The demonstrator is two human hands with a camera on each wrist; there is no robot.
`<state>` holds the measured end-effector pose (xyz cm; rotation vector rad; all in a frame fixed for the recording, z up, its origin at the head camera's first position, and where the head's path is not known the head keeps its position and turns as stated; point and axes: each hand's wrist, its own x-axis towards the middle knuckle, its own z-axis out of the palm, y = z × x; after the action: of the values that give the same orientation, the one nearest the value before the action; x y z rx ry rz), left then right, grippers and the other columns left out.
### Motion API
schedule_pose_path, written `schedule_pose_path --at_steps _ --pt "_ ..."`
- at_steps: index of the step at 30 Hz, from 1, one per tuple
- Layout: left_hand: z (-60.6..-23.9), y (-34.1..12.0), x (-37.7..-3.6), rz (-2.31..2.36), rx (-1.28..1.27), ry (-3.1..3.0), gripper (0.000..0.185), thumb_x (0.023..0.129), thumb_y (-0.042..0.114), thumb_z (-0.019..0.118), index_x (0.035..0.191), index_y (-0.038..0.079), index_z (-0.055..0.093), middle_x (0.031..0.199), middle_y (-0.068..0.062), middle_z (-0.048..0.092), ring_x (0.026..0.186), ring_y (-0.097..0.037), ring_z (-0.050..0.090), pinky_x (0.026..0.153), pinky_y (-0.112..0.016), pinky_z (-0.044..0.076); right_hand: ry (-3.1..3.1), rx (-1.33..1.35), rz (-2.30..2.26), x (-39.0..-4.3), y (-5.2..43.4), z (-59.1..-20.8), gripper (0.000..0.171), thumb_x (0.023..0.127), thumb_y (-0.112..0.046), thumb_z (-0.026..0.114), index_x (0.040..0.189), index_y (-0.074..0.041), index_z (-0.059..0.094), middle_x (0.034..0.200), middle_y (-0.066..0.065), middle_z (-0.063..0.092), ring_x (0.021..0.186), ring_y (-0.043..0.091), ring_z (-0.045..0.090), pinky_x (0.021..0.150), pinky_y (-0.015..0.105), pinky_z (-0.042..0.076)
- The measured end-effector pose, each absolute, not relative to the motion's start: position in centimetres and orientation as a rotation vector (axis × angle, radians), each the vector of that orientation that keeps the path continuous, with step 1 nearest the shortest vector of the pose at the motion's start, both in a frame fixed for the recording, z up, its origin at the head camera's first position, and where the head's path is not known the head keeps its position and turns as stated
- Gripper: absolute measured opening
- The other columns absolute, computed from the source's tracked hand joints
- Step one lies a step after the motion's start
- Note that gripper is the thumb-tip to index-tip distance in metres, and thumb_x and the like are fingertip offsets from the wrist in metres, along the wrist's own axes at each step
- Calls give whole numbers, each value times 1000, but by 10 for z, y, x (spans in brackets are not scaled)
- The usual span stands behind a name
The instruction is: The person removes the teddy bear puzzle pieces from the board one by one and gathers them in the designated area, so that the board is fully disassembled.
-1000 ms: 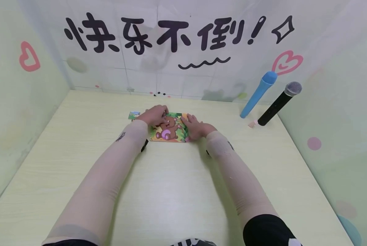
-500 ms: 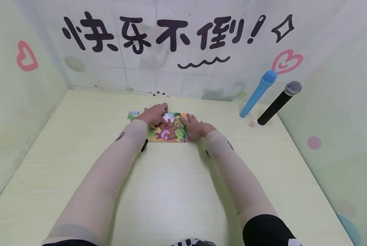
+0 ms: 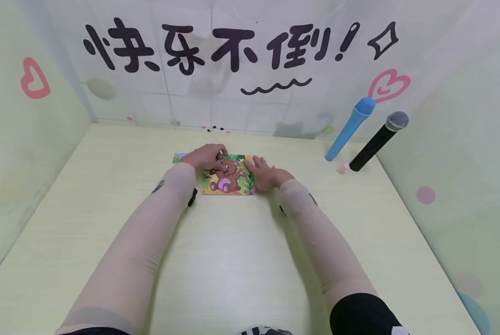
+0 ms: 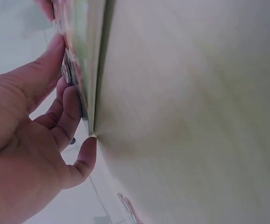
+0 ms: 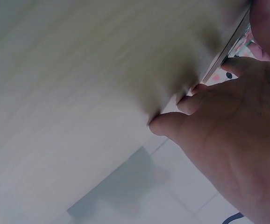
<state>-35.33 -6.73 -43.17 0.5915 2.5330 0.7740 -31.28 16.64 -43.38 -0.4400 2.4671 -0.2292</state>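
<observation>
Pressing the bear puzzle (image 3: 229, 179), the left hand (image 3: 205, 157) curled on a piece; wrist views showed only the right hand's (image 3: 261, 174) flat fingers (image 5: 191, 103) at its edge.

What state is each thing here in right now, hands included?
Bear puzzle: flat on the table, under both hands.
Left hand: fingers curled on the puzzle's far-left part.
Right hand: flat on the puzzle's right edge.
Blue microphone: leaning on the wall.
Black microphone: leaning likewise.

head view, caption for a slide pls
Both hands, left hand and right hand, rest on a bear puzzle on a pale table.
</observation>
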Motion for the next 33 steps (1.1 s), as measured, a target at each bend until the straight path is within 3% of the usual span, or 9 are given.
schedule_pose_path --at_steps 8,11,13,15,17,20,25,30,33 --pt "-432 -69 -358 820 643 2527 34 99 11 66 132 9 56 112 -14 59 95 -27 57 89 -44 48 2473 -411 -247 -313 166 -435 98 98 -30 67 164 -27 -5 168 9 -18 153 30 -19 122 57 1" --pt "-431 -68 -358 777 645 2532 34 100 13 64 134 9 56 114 -14 61 101 -28 57 101 -50 43 2471 -405 -247 -313 166 -435 98 97 -30 67 164 -27 -5 168 9 -18 153 30 -19 122 57 1" --pt "-429 -67 -358 735 635 2537 37 101 16 64 136 10 56 117 -13 61 105 -29 57 111 -60 32 2470 -402 -245 -313 166 -435 98 97 -30 67 164 -26 -5 168 9 -19 153 30 -19 122 57 1" --pt "-428 -66 -358 715 623 2530 39 100 16 65 137 11 54 119 -13 61 108 -29 57 112 -62 30 2466 -399 -238 -313 166 -435 98 98 -30 66 164 -26 -5 168 9 -19 153 30 -20 122 57 1" --pt "-428 -66 -359 717 622 2522 41 100 14 66 139 12 54 119 -14 61 108 -29 57 110 -59 34 2463 -401 -236 -313 166 -434 97 98 -30 66 164 -26 -6 168 9 -20 153 30 -20 122 57 1" --pt "-429 -65 -359 740 626 2513 39 101 8 61 139 12 54 119 -15 60 105 -29 58 96 -47 48 2461 -405 -234 -313 165 -434 97 98 -31 66 164 -26 -5 168 9 -19 153 30 -19 122 57 1" --pt "-432 -64 -360 719 629 2561 35 103 6 55 138 11 57 117 -16 62 104 -29 57 96 -47 47 2461 -406 -208 -313 165 -433 97 98 -31 65 163 -27 -6 168 8 -20 153 28 -19 123 56 1" --pt "-432 -64 -360 667 625 2615 36 103 6 54 138 14 60 113 -11 64 105 -29 57 115 -64 23 2464 -426 -178 -315 166 -434 98 99 -32 65 163 -25 -8 168 10 -20 153 29 -19 122 57 2" --pt "-431 -64 -358 667 611 2626 36 103 6 53 138 15 61 106 -9 66 104 -28 57 117 -70 8 2471 -449 -192 -315 167 -435 99 98 -32 66 163 -24 -7 168 12 -19 153 31 -18 122 59 3"
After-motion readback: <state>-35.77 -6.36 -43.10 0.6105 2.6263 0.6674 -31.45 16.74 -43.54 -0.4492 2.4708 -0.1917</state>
